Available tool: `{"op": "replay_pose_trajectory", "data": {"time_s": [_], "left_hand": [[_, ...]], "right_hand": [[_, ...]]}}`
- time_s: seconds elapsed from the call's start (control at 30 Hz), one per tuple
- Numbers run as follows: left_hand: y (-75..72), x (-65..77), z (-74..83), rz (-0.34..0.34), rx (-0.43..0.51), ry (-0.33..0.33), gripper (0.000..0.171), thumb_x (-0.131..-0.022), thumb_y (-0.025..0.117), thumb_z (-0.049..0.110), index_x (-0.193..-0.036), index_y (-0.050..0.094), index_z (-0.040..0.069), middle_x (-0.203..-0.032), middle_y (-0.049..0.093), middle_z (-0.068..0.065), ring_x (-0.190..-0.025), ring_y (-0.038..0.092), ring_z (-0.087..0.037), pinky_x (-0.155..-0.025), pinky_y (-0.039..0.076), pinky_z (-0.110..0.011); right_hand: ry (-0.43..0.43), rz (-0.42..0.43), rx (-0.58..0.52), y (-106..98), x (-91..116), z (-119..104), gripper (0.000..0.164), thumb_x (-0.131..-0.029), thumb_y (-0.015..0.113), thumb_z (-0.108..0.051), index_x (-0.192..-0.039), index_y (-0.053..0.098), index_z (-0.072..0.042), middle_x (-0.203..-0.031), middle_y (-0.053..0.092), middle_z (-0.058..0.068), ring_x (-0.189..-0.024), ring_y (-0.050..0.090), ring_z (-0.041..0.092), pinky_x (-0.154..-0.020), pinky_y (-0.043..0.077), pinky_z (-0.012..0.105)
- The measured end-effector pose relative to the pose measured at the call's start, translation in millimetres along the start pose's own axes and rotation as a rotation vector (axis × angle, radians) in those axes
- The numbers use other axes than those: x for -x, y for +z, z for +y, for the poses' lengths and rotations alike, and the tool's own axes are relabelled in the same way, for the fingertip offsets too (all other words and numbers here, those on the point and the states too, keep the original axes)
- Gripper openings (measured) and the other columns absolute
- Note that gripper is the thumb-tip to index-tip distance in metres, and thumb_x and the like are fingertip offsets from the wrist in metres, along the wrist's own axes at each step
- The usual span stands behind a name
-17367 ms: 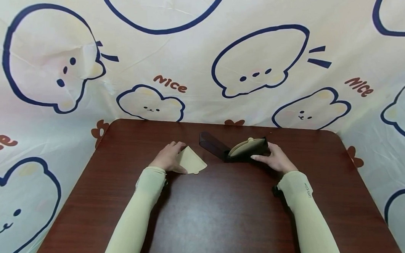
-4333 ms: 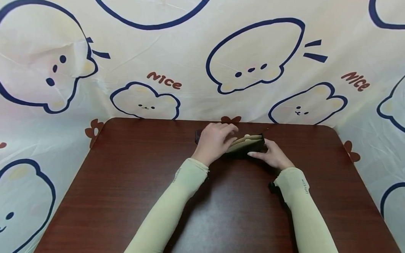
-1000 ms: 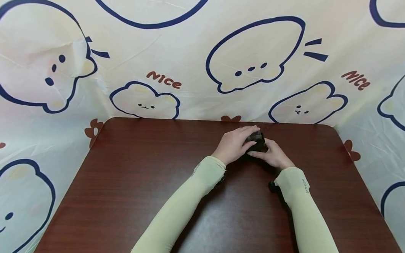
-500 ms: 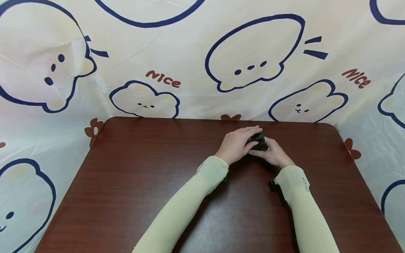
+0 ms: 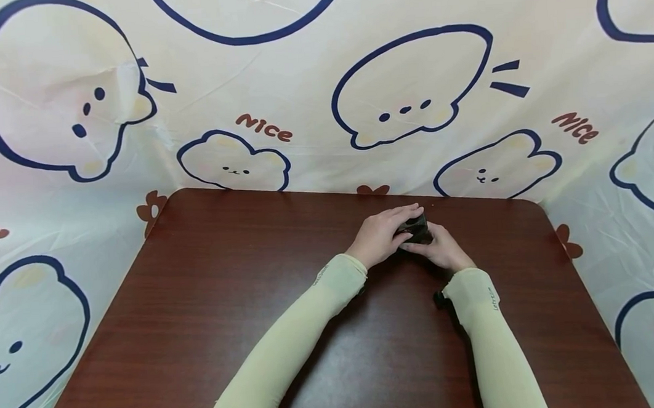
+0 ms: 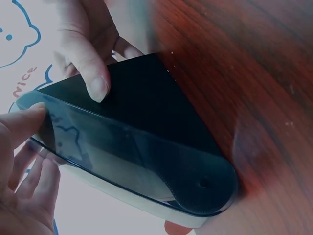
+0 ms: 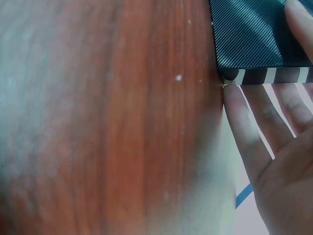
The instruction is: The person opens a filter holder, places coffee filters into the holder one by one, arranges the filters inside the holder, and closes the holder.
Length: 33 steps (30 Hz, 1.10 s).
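Observation:
A dark wedge-shaped case (image 5: 418,222) stands at the far middle of the table between both hands. In the left wrist view its black flat side shows, and a smoky see-through lid (image 6: 105,142) lies along its rounded edge. My left hand (image 5: 379,237) pinches the lid's end, thumb (image 6: 27,121) on the near face and fingers behind. My right hand (image 5: 445,250) grips the narrower end of the case, its thumb (image 6: 95,81) pressing the black side. The right wrist view shows the ribbed black face (image 7: 254,36) and fingers under its striped edge. The case's contents are hidden.
The brown wooden table (image 5: 210,296) has rounded far corners. Behind it and at both sides hangs a pale cloth (image 5: 310,94) printed with cartoon bears, close to the table's far edge.
The left hand first held a cream wedge-shaped sheet at left, later reached over the case. The lid stood open; now it covers the rounded edge. Over the last second, both hands barely shift.

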<state>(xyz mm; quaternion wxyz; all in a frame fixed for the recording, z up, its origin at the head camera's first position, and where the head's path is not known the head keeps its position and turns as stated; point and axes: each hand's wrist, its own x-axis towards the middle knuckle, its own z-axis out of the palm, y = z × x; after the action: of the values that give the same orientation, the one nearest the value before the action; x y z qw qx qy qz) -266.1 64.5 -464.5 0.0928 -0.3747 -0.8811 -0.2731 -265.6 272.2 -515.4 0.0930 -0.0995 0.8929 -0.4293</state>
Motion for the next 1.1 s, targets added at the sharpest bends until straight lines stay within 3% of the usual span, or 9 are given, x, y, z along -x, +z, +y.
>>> {"op": "replay_pose_trajectory", "data": {"time_s": [0.53, 0.7, 0.87, 1.1], "left_hand": [[-3.1, 3.0, -10.3, -0.070, 0.134, 0.010, 0.069, -0.089, 0.068, 0.014, -0.147, 0.036, 0.032, -0.150, 0.039, 0.007, -0.125, 0.051, -0.014, -0.100, 0.043, -0.027], [-9.9, 6.1, -16.0, -0.097, 0.143, -0.047, 0.069, -0.088, 0.070, 0.019, -0.147, 0.036, 0.027, -0.140, 0.049, 0.002, -0.122, 0.051, -0.014, -0.101, 0.043, -0.031], [-14.6, 12.0, -31.4, -0.164, 0.171, -0.109, 0.066, -0.089, 0.069, 0.026, -0.146, 0.037, 0.022, -0.135, 0.055, 0.001, -0.120, 0.053, -0.011, -0.101, 0.042, -0.031], [-14.5, 18.7, -44.4, -0.215, 0.209, -0.133, 0.053, -0.090, 0.066, 0.033, -0.139, 0.046, 0.026, -0.127, 0.059, 0.007, -0.111, 0.055, -0.005, -0.097, 0.043, -0.028]], "right_hand": [[0.029, 0.002, 0.011, 0.3, 0.7, -0.3, 0.068, -0.079, 0.073, -0.050, -0.133, 0.053, -0.014, -0.130, 0.057, 0.010, -0.119, 0.052, 0.027, -0.103, 0.037, 0.052], [0.037, 0.001, 0.012, 2.1, -0.7, -1.4, 0.070, -0.077, 0.073, -0.053, -0.133, 0.054, -0.016, -0.130, 0.058, 0.007, -0.118, 0.052, 0.025, -0.104, 0.037, 0.050], [0.045, -0.006, 0.027, 1.7, 0.6, -3.6, 0.072, -0.075, 0.073, -0.057, -0.133, 0.054, -0.019, -0.130, 0.057, 0.006, -0.120, 0.051, 0.025, -0.105, 0.035, 0.052], [0.068, -0.020, 0.077, -0.1, 3.7, -8.5, 0.071, -0.076, 0.073, -0.056, -0.132, 0.052, -0.018, -0.130, 0.057, 0.008, -0.118, 0.051, 0.027, -0.103, 0.036, 0.054]]}}
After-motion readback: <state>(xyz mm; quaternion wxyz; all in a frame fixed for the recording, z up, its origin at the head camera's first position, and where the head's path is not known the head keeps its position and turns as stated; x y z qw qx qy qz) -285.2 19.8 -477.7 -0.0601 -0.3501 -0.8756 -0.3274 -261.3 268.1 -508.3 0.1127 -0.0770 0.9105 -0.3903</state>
